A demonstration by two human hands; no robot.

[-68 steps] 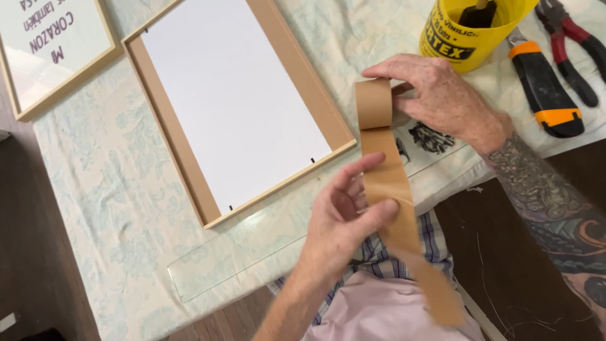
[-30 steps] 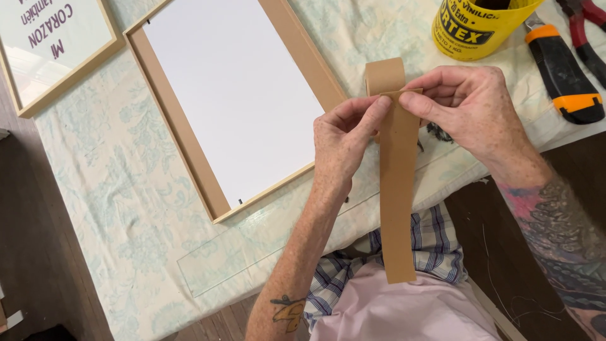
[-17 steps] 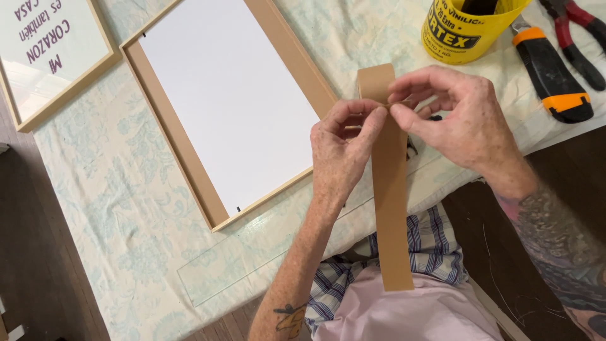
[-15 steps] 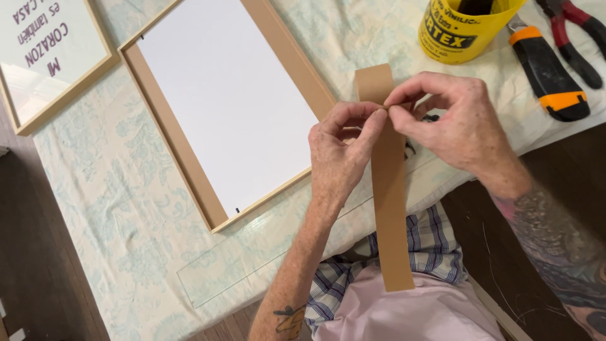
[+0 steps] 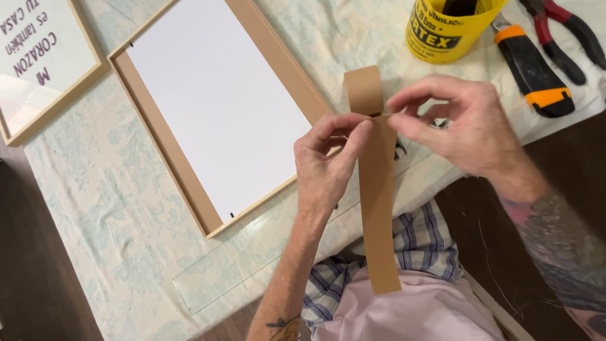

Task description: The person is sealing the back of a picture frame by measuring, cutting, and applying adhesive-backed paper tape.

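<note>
Your left hand [image 5: 328, 161] and right hand [image 5: 461, 126] pinch the brown paper strip [image 5: 377, 189] right beside the picture frame [image 5: 271, 57]

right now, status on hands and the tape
Left hand and right hand both pinch the brown tape near its top. Strip hangs over table edge. Frame beside, apart.

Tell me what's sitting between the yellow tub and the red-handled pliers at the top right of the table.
In the head view, an orange-and-black utility knife lies on the cloth between the yellow tub and the red-handled pliers.
</note>
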